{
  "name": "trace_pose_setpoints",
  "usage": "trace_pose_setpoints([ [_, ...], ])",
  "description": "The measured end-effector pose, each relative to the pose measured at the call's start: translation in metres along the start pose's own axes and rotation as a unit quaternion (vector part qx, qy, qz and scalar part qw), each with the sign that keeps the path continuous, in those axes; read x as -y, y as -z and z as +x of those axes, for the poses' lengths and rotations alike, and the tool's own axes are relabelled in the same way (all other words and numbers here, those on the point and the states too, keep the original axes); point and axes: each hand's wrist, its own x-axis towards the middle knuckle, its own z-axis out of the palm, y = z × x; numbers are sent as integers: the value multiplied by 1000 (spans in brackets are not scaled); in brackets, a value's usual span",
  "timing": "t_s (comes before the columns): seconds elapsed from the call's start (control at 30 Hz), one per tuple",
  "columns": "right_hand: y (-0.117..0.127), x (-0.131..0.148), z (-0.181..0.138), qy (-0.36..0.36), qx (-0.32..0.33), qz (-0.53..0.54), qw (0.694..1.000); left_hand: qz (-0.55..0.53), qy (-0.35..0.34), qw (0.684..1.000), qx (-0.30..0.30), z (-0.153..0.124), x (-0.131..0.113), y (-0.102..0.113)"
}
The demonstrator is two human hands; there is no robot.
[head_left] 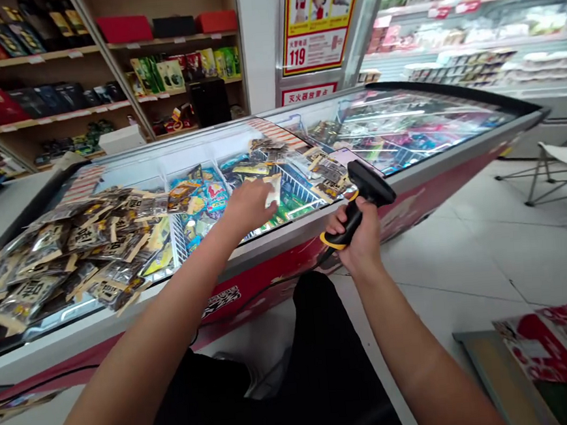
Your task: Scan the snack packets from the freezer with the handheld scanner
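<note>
My right hand [360,238] is wrapped round the handle of a black and yellow barcode scanner [366,191], held above the front rim of a red chest freezer [278,265]. My left hand [249,205] reaches into the open middle of the freezer, its fingers closed on a pale wrapped packet [274,188]. Colourful ice-cream packets [208,199] fill the wire baskets under it. A heap of dark and tan packets [75,248] lies on the freezer's left glass lid.
More dark packets [326,170] lie on the right sliding lid [414,123]. Wooden shelves of boxed goods [31,68] stand behind, an open chiller [470,34] at the back right. A folding stool [562,167] and a red carton [563,341] are on the tiled floor to the right.
</note>
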Motion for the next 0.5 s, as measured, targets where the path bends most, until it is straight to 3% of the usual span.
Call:
trace_pose_setpoints([
  [0.13, 24, 7, 6, 23, -35, -30, 999, -242, 58, 967, -45, 58, -31, -76],
  [0.27, 31, 13, 1, 27, -36, -71, 996, -318, 97, 939, -90, 90, -51, -129],
  [0.37, 30, 16, -4, 25, -32, -79, 996, -277, 78, 953, -94, 97, -52, -143],
  [0.5, 30, 14, -7, 14, -20, -84, 996, -208, 48, 975, -67, 92, -39, -128],
])
